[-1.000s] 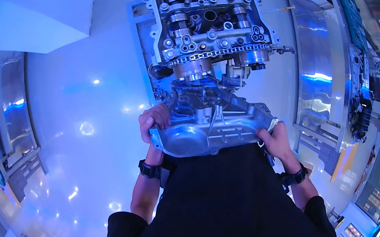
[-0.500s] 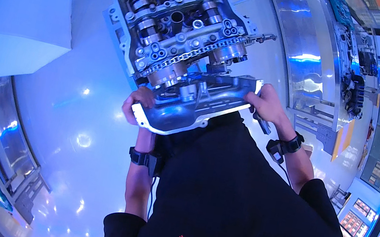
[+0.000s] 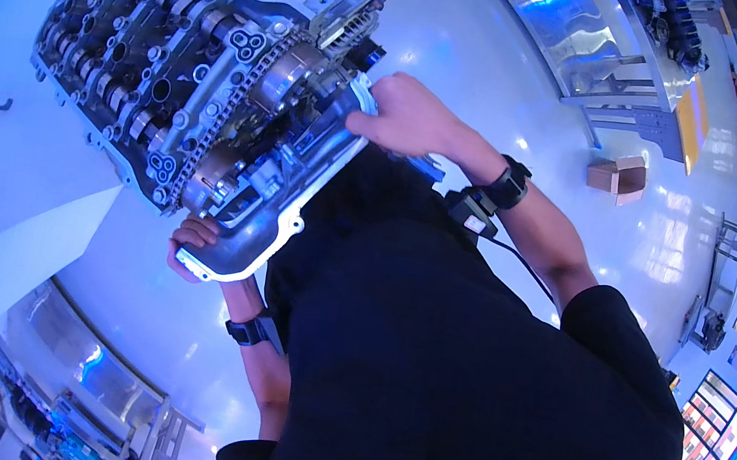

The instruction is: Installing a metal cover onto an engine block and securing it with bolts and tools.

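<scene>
My left hand (image 3: 193, 248) grips the lower edge of the metal cover (image 3: 280, 200); my right hand (image 3: 408, 119) clasps its upper edge. The cover sits against the engine's (image 3: 151, 64) chain end; beyond, a cardboard box (image 3: 620, 176) on the floor.

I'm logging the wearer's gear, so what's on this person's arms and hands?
Both hands are bare, without gloves. The left hand has a dark band at its wrist. The right hand has a black wrist strap with a small black box and a thin cable trailing up the forearm. Short black sleeves.
</scene>
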Motion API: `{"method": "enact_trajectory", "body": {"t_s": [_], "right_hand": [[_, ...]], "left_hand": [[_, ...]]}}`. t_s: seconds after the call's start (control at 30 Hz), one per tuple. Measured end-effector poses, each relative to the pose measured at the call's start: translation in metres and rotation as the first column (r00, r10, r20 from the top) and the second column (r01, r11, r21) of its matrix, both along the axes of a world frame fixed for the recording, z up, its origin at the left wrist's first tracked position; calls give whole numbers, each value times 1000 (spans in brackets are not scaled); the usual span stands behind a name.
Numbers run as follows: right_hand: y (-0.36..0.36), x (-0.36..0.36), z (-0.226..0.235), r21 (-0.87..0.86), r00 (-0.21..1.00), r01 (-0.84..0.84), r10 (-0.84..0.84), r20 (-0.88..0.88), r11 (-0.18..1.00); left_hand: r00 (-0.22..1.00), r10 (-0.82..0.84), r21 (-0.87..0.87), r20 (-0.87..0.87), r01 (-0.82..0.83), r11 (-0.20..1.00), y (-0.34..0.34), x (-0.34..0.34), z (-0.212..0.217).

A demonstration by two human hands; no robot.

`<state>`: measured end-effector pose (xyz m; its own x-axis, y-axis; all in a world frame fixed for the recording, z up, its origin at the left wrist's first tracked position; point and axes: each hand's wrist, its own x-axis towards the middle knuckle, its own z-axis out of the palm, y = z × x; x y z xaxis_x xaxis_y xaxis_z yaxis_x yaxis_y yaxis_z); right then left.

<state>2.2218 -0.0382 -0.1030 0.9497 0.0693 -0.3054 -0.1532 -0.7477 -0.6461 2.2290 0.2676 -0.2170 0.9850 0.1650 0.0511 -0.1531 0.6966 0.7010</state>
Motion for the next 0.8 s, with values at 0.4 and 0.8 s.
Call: {"method": "enact_trajectory", "body": {"t_s": [0.4, 0.8], "right_hand": [[-12, 16, -2, 202, 982, 154, -128, -136, 967], [5, 14, 4, 165, 973, 208, -187, -135, 964]], "left_hand": [[999, 33, 63, -4, -32, 997, -5, 6, 11], [991, 68, -7, 113, -67, 998, 1, 5, -1]]}}
